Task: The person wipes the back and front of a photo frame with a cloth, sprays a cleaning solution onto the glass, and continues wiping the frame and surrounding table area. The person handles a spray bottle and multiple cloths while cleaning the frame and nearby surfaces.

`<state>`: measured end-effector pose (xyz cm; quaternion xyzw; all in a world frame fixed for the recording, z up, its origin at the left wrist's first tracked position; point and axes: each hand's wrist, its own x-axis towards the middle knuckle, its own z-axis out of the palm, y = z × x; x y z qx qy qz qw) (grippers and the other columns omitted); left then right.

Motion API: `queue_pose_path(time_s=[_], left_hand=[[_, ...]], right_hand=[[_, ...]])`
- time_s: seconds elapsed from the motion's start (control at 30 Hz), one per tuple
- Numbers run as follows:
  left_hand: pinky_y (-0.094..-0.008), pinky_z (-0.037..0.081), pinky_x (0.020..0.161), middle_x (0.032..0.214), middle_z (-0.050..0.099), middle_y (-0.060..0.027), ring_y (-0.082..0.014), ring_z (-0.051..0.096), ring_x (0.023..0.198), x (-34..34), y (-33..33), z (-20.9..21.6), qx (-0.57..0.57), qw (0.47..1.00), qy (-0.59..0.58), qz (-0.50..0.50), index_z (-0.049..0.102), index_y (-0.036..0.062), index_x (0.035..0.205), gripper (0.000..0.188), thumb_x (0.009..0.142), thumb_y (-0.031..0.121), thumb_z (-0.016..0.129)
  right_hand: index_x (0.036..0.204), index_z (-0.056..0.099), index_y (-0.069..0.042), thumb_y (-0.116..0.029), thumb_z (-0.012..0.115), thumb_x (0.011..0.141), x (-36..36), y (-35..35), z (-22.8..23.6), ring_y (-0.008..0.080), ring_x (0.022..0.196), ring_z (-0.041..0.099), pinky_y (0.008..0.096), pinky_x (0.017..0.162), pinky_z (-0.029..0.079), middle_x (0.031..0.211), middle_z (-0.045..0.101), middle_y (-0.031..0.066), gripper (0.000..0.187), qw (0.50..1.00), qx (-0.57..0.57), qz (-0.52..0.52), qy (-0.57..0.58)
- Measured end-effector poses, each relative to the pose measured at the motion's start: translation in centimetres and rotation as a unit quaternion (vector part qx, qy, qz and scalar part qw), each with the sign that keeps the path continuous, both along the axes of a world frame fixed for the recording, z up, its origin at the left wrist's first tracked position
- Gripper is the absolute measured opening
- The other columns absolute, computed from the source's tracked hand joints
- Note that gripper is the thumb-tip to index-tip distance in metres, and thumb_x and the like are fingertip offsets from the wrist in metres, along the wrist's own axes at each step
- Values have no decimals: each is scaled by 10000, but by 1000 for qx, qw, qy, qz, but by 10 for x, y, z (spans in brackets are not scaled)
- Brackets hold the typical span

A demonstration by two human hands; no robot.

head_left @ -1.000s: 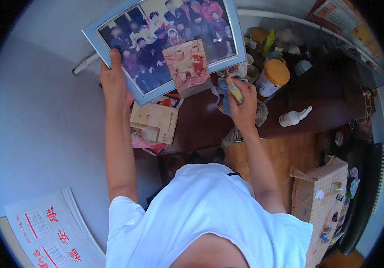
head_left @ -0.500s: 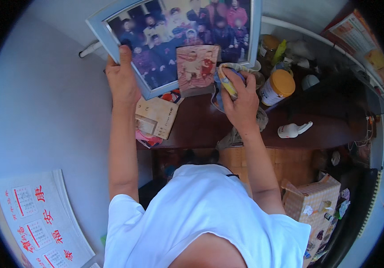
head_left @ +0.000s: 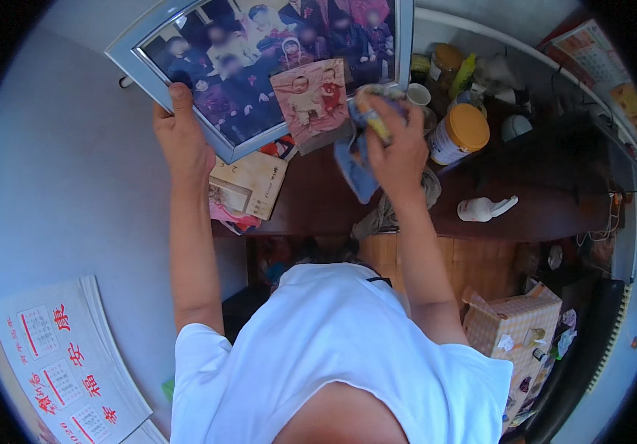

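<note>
My left hand (head_left: pixel 183 144) grips the left side of a large picture frame (head_left: pixel 248 150) with a pale blue-silver border, thumb over its front. Behind its glass is a group photo (head_left: pixel 233 92). A small loose photo (head_left: pixel 311 103) of two infants on pink cloth overlaps the frame's lower edge. My right hand (head_left: pixel 398 148) is closed round a crumpled cloth (head_left: pixel 355 166), blue with yellow patches, at the frame's lower right corner. Part of the cloth hangs down below the fingers. Whether it touches the glass, I cannot tell.
On the dark red table (head_left: pixel 300 214) lie a cardboard-coloured booklet (head_left: pixel 259 181) and a white spray bottle (head_left: pixel 485 209). A yellow-lidded can (head_left: pixel 463 133) and several jars stand at the back right. A checked box (head_left: pixel 511 325) is lower right; a calendar (head_left: pixel 74 362) hangs lower left.
The frame and my left hand have shifted left and slightly up, with the small photo. The cloth in my right hand now hangs lower, and that hand is slightly blurred.
</note>
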<state>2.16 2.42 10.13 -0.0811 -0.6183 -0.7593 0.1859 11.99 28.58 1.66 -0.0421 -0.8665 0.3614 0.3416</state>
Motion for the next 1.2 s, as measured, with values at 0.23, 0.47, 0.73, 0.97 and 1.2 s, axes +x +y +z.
queue_pose_path(time_s=[0.23, 0.47, 0.73, 0.97, 1.2], left_hand=[[-375, 577, 837, 1125, 642, -146, -237, 670, 974, -6, 3, -5, 15, 999, 20, -21, 506, -18, 1235, 504, 961, 376, 660], [-339, 569, 825, 1081, 652, -98, -195, 660, 958, -8, -6, -18, 59, 996, -62, -9, 543, 13, 1216, 410, 982, 337, 637], [-324, 513, 911, 1139, 610, -47, -156, 603, 1033, -14, 12, -21, 146, 988, -50, -19, 508, 47, 1266, 462, 991, 404, 610], [-249, 414, 780, 939, 517, 42, -66, 449, 857, -10, 27, -42, 129, 990, -31, 43, 549, 73, 1134, 363, 983, 392, 639], [-217, 402, 783, 921, 550, 39, -70, 468, 832, -18, 11, -54, 92, 994, -22, 49, 575, 48, 1132, 338, 991, 348, 638]], right_hand=[[1280, 624, -287, -103, 704, 815, -12, 8, -12, 431, 1019, 612, 455, 810, 537, 1197, 546, 194, 507, 1000, -12, -11, 8], [1278, 628, -289, -98, 708, 823, -16, 28, -27, 424, 1124, 569, 483, 907, 495, 1230, 516, 199, 500, 999, -17, -27, 17], [1212, 638, -116, -78, 688, 826, -2, -13, -83, 389, 1034, 589, 431, 873, 493, 1179, 551, 196, 391, 980, -100, 151, -85], [1288, 608, -97, -76, 690, 836, 4, -92, -44, 373, 1004, 572, 422, 871, 488, 1158, 569, 203, 459, 971, -141, 189, 45], [1342, 576, -240, -117, 697, 825, 2, -140, -32, 422, 1046, 594, 464, 827, 526, 1192, 529, 205, 545, 939, -81, 309, -129]])
